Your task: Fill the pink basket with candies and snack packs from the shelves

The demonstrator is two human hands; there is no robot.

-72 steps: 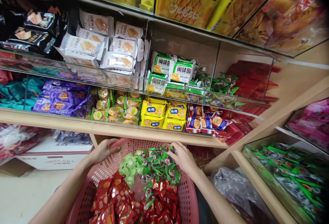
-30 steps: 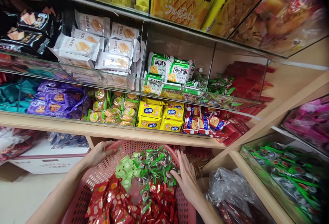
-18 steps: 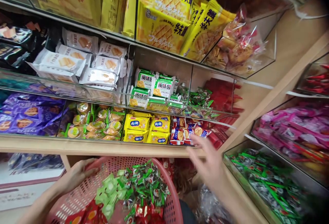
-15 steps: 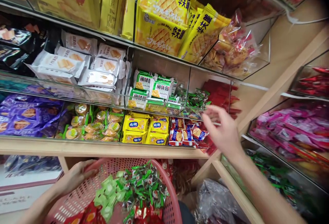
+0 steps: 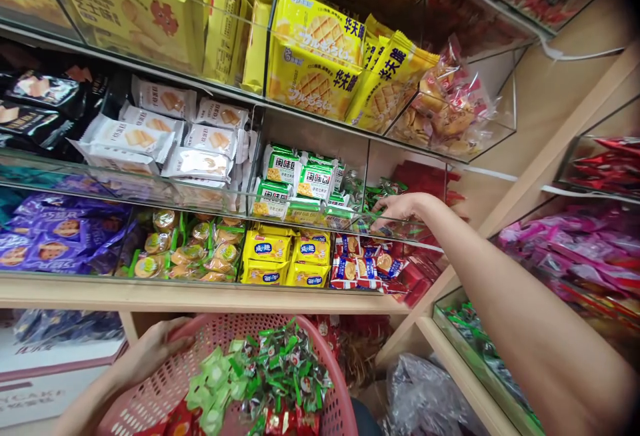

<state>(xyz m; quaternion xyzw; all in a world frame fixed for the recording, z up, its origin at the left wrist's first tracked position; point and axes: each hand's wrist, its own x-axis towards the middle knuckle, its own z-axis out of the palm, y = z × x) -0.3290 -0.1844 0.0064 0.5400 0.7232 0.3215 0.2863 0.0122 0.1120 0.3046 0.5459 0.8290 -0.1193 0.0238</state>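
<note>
The left hand [image 5: 157, 353] has its fingers curled over the left rim of the pink basket [image 5: 341, 393], gripping it; should that hold slip, the basket would probably tip, since no hand supports its right side. Inside lie, from left to right, red packets [image 5: 179, 419], pale green packets [image 5: 215, 383] and dark green sweets [image 5: 287, 363], heaped loosely enough that a tilt could spill some over the rim. Higher and further right, white and green packets [image 5: 315, 179] are stacked near the right hand [image 5: 395, 209], and a careless sideways sweep of its fingers might knock them over. The wrist arches over a clear front panel [image 5: 417, 235]; catching on that edge could jolt loose anything in the fingers. The shelf sweets [image 5: 384, 191], wrapped in green, lie behind the panel right by these fingers, some just beyond them and some lower down, seen through the panel. Whether the right fingers are spread or closed on a sweet I cannot tell, as their tips blur among the wrappers. Red packs [image 5: 423, 177] lie just to the right of those sweets, behind the wrist
</note>
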